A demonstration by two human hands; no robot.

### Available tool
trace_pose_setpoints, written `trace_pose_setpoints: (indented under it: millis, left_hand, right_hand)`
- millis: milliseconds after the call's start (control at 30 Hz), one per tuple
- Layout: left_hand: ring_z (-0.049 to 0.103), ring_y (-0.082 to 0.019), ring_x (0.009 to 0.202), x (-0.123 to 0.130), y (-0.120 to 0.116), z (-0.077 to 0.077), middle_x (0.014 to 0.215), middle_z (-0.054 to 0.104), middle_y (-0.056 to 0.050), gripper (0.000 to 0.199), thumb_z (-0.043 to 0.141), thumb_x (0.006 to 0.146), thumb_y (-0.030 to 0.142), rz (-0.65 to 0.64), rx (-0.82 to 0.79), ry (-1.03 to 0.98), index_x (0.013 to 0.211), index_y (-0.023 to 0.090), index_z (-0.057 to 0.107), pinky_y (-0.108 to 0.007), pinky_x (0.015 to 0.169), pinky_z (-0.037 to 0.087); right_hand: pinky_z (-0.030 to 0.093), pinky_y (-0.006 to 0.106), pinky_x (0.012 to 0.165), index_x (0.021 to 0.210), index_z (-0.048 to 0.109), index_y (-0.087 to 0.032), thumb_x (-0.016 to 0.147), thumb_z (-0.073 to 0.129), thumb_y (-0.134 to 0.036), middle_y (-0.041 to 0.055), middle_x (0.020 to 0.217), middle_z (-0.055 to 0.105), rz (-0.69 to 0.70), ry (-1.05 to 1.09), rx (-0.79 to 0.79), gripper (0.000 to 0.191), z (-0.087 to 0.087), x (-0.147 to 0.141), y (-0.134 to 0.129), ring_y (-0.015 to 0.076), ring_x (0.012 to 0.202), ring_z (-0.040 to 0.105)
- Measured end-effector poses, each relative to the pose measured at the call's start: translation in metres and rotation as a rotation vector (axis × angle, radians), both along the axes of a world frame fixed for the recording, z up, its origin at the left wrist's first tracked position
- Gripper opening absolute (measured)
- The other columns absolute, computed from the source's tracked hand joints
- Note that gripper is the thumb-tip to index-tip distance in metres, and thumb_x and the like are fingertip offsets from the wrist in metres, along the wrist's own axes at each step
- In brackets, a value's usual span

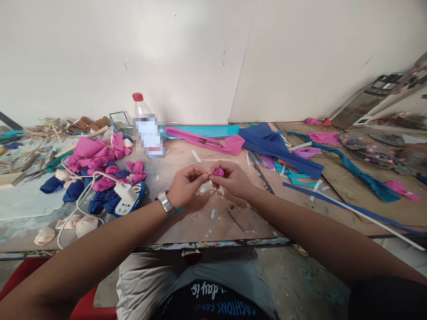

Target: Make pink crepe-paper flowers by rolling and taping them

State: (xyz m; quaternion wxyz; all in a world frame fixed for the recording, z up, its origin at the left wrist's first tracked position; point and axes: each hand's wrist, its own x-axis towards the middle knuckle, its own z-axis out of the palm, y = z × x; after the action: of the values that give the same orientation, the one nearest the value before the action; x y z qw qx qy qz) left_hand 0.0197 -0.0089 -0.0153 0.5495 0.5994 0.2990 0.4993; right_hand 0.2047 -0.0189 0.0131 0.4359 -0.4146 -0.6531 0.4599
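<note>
A small magenta crumpled paper piece [219, 172], like a rolled paper rosette, is pinched at the table's middle. My right hand [230, 178] is closed round it with thumb and fingertips. My left hand [188, 183], with a watch on the wrist, pinches at its left edge, fingertips meeting those of the right. Fingers cover most of the piece. Just beneath the hands lies a whitish, clear patch [213, 190] that I cannot make out. Behind them stretches a folded pink paper strip [203, 141] with scissors [211, 142] lying on it.
Crumpled pink rosettes [100, 155], with blue and cream ones, heap at the left beside a power strip [128, 206] and white cable. A red-capped bottle [142, 106] stands behind a phone [150, 137]. Blue paper [267, 142] and a white stick [373, 217] lie right.
</note>
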Motion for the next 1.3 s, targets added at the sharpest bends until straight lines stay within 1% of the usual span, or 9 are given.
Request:
trace_pose_setpoints:
  millis: [100,233,367,467,767,900,1100,1200,1300]
  left_hand:
    - [0.068,-0.015,0.071,0.0000,0.0020,-0.0017,0.078,0.075,-0.005,0.037,0.083,0.079,0.047,0.011,-0.046,-0.001,0.088,0.014,0.069,-0.027,0.068,0.052]
    - [0.068,-0.015,0.071,-0.0013,0.0037,-0.0031,0.080,0.075,-0.005,0.041,0.085,0.076,0.046,0.037,-0.066,-0.009,0.095,0.014,0.067,-0.028,0.069,0.052]
    - [0.066,-0.014,0.069,-0.0018,0.0030,-0.0026,0.079,0.074,-0.005,0.039,0.084,0.078,0.045,0.059,-0.025,0.041,0.094,0.015,0.066,-0.027,0.067,0.051]
    - [0.065,-0.014,0.069,-0.0014,0.0023,-0.0021,0.078,0.073,-0.004,0.034,0.083,0.079,0.043,0.080,0.015,0.064,0.091,0.016,0.066,-0.026,0.065,0.050]
    - [0.065,-0.014,0.071,-0.0019,0.0033,-0.0035,0.080,0.072,-0.004,0.032,0.084,0.078,0.039,0.103,0.018,0.063,0.089,0.015,0.067,-0.026,0.065,0.051]
    - [0.066,-0.014,0.070,-0.0016,0.0037,-0.0030,0.079,0.072,-0.004,0.033,0.085,0.076,0.040,0.111,0.014,0.055,0.088,0.016,0.066,-0.026,0.064,0.051]
    - [0.065,-0.014,0.070,-0.0023,0.0043,-0.0027,0.078,0.072,-0.003,0.033,0.086,0.074,0.038,0.127,0.002,0.057,0.087,0.015,0.067,-0.026,0.065,0.051]
    - [0.065,-0.013,0.069,-0.0024,0.0038,-0.0026,0.077,0.071,-0.003,0.033,0.087,0.074,0.038,0.125,-0.011,0.056,0.087,0.015,0.067,-0.026,0.065,0.051]
    - [0.066,-0.013,0.071,-0.0018,0.0034,-0.0015,0.079,0.072,-0.003,0.034,0.088,0.072,0.038,0.119,-0.035,0.020,0.086,0.015,0.067,-0.026,0.068,0.052]
  right_hand:
    - [0.048,0.024,0.056,0.087,0.065,-0.018,0.081,0.075,-0.033,-0.0027,0.067,0.062,-0.002,-0.039,0.045,0.019,-0.0010,0.0007,0.0000,0.0126,0.058,0.061]
    - [0.049,0.023,0.057,0.101,0.064,-0.020,0.080,0.080,-0.040,-0.0024,0.077,0.063,-0.015,-0.033,0.058,0.033,-0.0030,0.0005,0.0003,0.0118,0.062,0.060]
    - [0.047,0.023,0.053,0.094,0.063,-0.019,0.080,0.079,-0.050,-0.0047,0.066,0.058,-0.031,-0.038,-0.024,0.037,-0.0027,-0.0010,-0.0002,0.0117,0.056,0.058]
    - [0.046,0.023,0.054,0.090,0.064,-0.019,0.080,0.079,-0.053,-0.0051,0.063,0.056,-0.050,-0.041,0.000,0.038,-0.0008,-0.0025,-0.0009,0.0112,0.055,0.056]
    - [0.046,0.024,0.060,0.099,0.062,-0.020,0.079,0.080,-0.046,-0.0030,0.076,0.059,-0.056,-0.030,0.053,0.037,-0.0007,-0.0014,-0.0012,0.0118,0.065,0.056]
    - [0.045,0.025,0.060,0.095,0.063,-0.019,0.080,0.077,-0.038,-0.0023,0.075,0.060,-0.065,-0.059,0.061,0.028,-0.0006,-0.0014,-0.0009,0.0122,0.065,0.057]
    - [0.045,0.024,0.057,0.093,0.062,-0.019,0.081,0.075,-0.037,-0.0045,0.069,0.057,-0.047,-0.022,0.011,0.025,-0.0014,-0.0018,-0.0004,0.0109,0.059,0.056]
    - [0.046,0.025,0.059,0.097,0.064,-0.019,0.079,0.077,-0.038,-0.0032,0.075,0.060,-0.037,-0.007,0.020,0.029,-0.0036,-0.0009,0.0011,0.0108,0.062,0.056]
    - [0.049,0.026,0.063,0.106,0.066,-0.019,0.074,0.084,-0.040,-0.0017,0.082,0.063,-0.038,0.052,-0.021,0.043,-0.0052,-0.0005,0.0028,0.0115,0.066,0.057]
